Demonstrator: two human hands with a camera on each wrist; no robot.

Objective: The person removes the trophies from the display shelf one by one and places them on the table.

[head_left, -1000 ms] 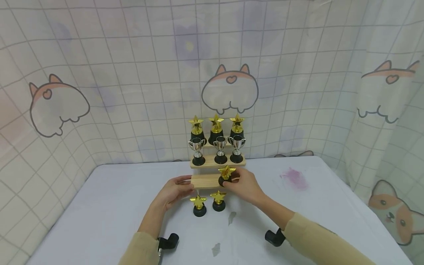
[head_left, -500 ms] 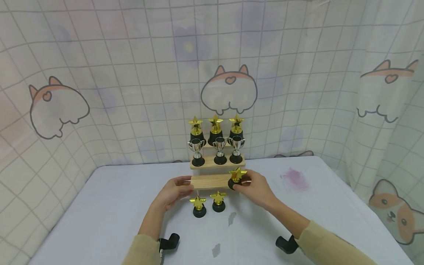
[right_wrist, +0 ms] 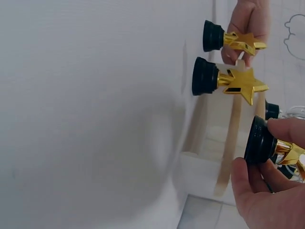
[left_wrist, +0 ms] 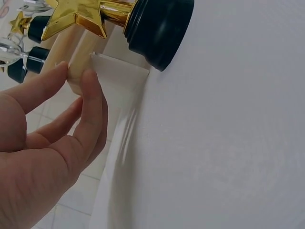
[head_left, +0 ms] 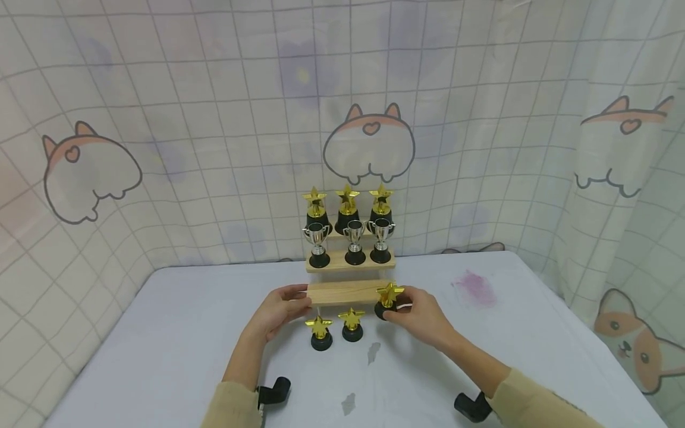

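Six star trophies (head_left: 389,295), one in right hand (head_left: 423,315), accompany three cups (head_left: 355,235).

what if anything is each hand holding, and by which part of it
The right hand holds a gold star trophy by its black base; the left hand pinches the lowest wooden shelf at its left end.

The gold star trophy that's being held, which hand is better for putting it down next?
Probably the right hand: it grips the gold star trophy by its dark base, while the left hand is at the other end, pinching the wooden shelf.
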